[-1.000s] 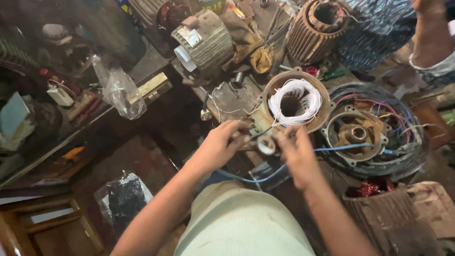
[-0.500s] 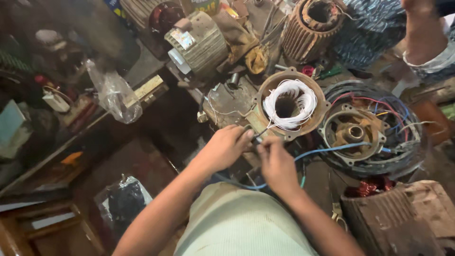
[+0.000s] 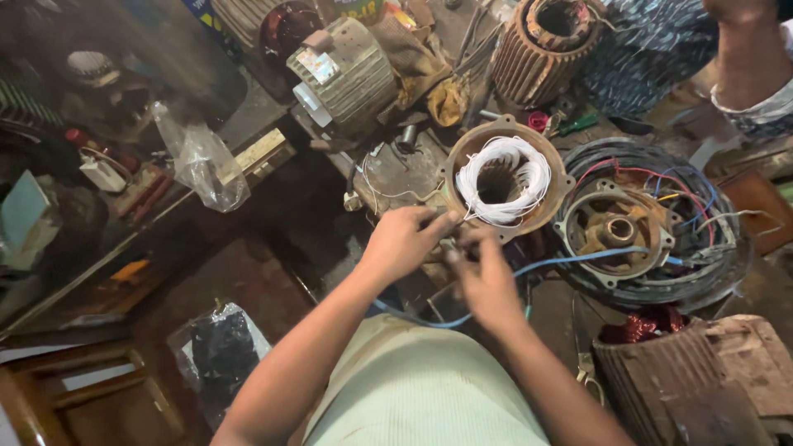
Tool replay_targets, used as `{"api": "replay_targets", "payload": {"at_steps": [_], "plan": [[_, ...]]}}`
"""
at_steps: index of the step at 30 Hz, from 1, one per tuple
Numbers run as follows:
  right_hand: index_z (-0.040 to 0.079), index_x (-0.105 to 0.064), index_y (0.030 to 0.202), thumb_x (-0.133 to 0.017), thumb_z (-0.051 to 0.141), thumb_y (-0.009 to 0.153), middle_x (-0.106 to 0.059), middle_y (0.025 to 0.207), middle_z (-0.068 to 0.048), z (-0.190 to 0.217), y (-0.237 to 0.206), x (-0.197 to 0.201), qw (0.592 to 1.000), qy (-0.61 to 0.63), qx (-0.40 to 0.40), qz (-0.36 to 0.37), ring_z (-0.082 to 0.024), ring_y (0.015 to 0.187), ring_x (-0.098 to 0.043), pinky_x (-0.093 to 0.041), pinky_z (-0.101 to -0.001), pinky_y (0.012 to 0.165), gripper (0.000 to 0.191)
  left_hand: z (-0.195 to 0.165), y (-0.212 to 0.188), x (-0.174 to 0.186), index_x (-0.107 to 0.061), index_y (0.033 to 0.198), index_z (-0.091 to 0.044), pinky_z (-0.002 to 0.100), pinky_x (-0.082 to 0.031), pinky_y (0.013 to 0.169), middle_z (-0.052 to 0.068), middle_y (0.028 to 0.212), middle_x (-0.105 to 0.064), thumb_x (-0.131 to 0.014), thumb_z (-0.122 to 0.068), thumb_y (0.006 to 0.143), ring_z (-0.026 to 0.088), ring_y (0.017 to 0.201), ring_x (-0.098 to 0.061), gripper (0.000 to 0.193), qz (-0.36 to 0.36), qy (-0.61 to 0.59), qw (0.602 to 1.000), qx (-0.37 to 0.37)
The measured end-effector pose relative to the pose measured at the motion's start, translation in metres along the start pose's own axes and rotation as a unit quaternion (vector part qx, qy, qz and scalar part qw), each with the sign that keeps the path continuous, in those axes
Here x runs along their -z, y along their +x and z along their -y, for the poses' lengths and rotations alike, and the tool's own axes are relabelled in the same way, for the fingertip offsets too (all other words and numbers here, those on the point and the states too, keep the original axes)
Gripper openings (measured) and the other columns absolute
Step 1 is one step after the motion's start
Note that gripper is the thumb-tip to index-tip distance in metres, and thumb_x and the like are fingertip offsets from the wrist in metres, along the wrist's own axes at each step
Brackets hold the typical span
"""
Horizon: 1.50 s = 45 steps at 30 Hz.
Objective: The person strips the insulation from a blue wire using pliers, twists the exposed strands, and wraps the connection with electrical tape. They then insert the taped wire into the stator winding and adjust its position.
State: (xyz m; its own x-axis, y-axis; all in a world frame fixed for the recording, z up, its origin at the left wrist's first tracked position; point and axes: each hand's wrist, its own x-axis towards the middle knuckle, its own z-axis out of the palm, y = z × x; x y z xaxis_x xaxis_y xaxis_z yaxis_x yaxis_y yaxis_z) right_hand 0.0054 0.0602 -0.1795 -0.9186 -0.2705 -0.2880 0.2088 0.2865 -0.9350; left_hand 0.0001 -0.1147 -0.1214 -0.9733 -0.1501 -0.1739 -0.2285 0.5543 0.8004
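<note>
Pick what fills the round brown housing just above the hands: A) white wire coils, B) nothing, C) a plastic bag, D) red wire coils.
A: white coils ring the inside of the housing, just beyond the left hand and right hand.

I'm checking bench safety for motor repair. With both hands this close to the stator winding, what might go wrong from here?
1. Both the left hand and right hand pinch something small beside the white winding; a tug might snag or pull its thin strands.
2. The blue wire runs under the right hand and could catch on the wrist.
3. The stator sits among crowded motor parts, so a small piece that slips may be hard to find.
</note>
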Motion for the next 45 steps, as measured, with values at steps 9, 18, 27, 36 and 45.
{"api": "replay_targets", "payload": {"at_steps": [9,18,27,36,45], "plan": [[0.007,-0.052,0.119,-0.062,0.017,0.106,-0.057,0.091,-0.004,0.034,0.028,0.046,0.962,0.265,-0.016,0.063,-0.008,0.059,-0.043,-0.032,-0.0267,0.049,0.019,-0.004,-0.023,0.019,-0.068,0.107,-0.001,0.048,-0.052,0.078,0.022,0.105,-0.066,-0.066,-0.017,0.091,0.044,0.092,-0.065,0.023,-0.054,0.045,0.971,-0.229],[0.007,-0.050,0.116,-0.063,0.012,0.098,-0.066,0.096,-0.010,0.015,0.009,0.020,0.987,0.126,0.062,-0.075,-0.010,0.060,-0.052,-0.041,-0.0283,0.050,0.023,-0.026,0.008,-0.004,-0.074,0.085,-0.007,0.051,-0.053,0.074,0.019,0.085,-0.070,-0.059,-0.045,0.098,0.040,0.084,-0.068,0.043,-0.049,0.113,0.992,-0.017],[0.007,-0.054,0.111,-0.073,0.020,0.101,-0.064,0.094,-0.008,0.009,0.028,0.026,0.934,-0.154,0.301,-0.116,-0.016,0.080,-0.061,-0.051,-0.0287,0.073,0.025,-0.020,0.000,0.017,-0.066,0.102,0.001,0.053,-0.049,0.071,0.023,0.095,-0.065,-0.057,-0.029,0.098,0.045,0.085,-0.064,0.031,-0.055,0.130,0.970,-0.197],[0.010,-0.055,0.115,-0.062,0.013,0.097,-0.070,0.110,0.005,0.034,0.031,0.037,0.974,0.200,0.109,-0.012,-0.002,0.072,-0.054,-0.042,-0.0207,0.054,0.019,-0.039,-0.002,0.004,-0.068,0.091,-0.003,0.051,-0.051,0.072,0.021,0.087,-0.069,-0.065,-0.036,0.096,0.042,0.084,-0.066,0.034,-0.086,0.083,0.988,-0.102],[0.010,-0.050,0.113,-0.061,0.014,0.096,-0.068,0.090,-0.003,0.019,0.006,-0.002,0.994,0.035,0.101,-0.035,-0.011,0.058,-0.064,-0.051,-0.0237,0.050,0.020,-0.032,0.020,-0.004,-0.071,0.082,-0.005,0.054,-0.051,0.074,0.021,0.083,-0.070,-0.056,-0.041,0.101,0.044,0.084,-0.067,0.043,-0.027,0.149,0.986,-0.075]]}}
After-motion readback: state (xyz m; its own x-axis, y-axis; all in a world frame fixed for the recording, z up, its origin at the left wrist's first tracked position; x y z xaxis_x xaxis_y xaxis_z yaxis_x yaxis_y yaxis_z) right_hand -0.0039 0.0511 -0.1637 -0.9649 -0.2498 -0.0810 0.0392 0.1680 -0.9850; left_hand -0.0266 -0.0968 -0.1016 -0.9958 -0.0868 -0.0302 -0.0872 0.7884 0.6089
